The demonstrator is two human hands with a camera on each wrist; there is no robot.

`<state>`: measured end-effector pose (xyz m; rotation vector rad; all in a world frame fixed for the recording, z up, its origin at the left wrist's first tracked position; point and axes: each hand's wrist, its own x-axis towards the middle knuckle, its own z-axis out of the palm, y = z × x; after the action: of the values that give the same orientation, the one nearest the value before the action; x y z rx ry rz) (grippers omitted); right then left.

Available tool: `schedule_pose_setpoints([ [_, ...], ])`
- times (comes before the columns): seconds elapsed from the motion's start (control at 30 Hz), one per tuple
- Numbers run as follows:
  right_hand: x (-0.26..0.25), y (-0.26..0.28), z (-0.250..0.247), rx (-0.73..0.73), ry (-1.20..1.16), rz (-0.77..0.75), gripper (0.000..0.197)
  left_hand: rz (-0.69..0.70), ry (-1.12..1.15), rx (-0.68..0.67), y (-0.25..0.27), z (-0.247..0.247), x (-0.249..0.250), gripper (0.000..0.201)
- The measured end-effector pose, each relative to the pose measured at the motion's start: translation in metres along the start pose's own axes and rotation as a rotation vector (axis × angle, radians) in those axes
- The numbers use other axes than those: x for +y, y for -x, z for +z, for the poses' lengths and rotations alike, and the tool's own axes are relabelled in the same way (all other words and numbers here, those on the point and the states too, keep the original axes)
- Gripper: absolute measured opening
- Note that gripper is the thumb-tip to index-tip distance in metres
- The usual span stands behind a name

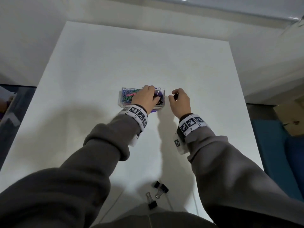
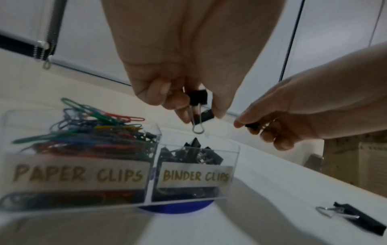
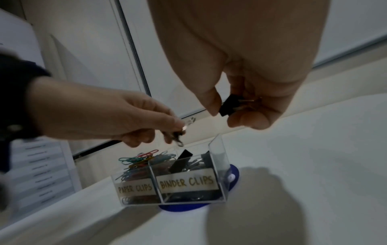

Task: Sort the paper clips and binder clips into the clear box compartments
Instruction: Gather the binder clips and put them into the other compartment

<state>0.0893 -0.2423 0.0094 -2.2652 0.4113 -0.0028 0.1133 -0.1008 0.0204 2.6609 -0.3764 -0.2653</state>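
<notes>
A clear two-part box (image 1: 120,104) (image 2: 235,159) (image 3: 220,149) stands mid-table on a blue disc. Its left part, labelled PAPER CLIPS, holds coloured paper clips (image 1: 129,96) (image 2: 94,131) (image 3: 138,160). The right part, labelled BINDER CLIPS, holds black binder clips (image 2: 192,152) (image 3: 182,159). My left hand (image 1: 145,100) (image 2: 184,99) (image 3: 117,119) hovers over the right part, pinching black binder clips (image 2: 199,99) with a wire handle hanging down. My right hand (image 1: 179,100) (image 3: 240,106) (image 2: 293,119) is just right of the box, gripping a black binder clip (image 3: 229,105) (image 2: 253,126).
Three loose black binder clips (image 1: 162,189) (image 1: 152,202) (image 2: 360,218) lie on the white table (image 1: 148,55) near its front edge, close to my body. A blue mat (image 1: 271,145) and a cardboard box (image 1: 291,119) are off the table's right side.
</notes>
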Motion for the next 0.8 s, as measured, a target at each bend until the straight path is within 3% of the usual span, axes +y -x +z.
schedule_pose_setpoints([
  [0.1,0.000,0.003,-0.002,-0.003,0.023,-0.035,0.023,0.020,-0.088,-0.047,-0.002,0.000,0.003,0.035],
  [0.3,-0.018,-0.004,0.006,-0.029,-0.009,-0.130,0.022,0.177,0.005,0.003,0.046,0.012,-0.011,0.021],
  [0.43,-0.030,-0.006,0.016,-0.122,0.008,-0.176,0.023,0.282,0.047,-0.152,0.107,0.033,-0.021,0.039],
  [0.53,-0.023,-0.002,0.010,-0.061,0.079,-0.198,0.026,0.231,0.092,-0.354,0.149,0.043,-0.029,0.025],
  [0.67,0.021,0.012,-0.018,0.065,0.192,-0.105,0.030,0.230,0.123,-0.456,0.190,0.050,-0.036,0.033],
  [0.8,0.081,0.033,-0.045,-0.037,0.449,0.079,0.035,0.277,0.095,-0.482,0.216,0.057,-0.034,0.054],
])
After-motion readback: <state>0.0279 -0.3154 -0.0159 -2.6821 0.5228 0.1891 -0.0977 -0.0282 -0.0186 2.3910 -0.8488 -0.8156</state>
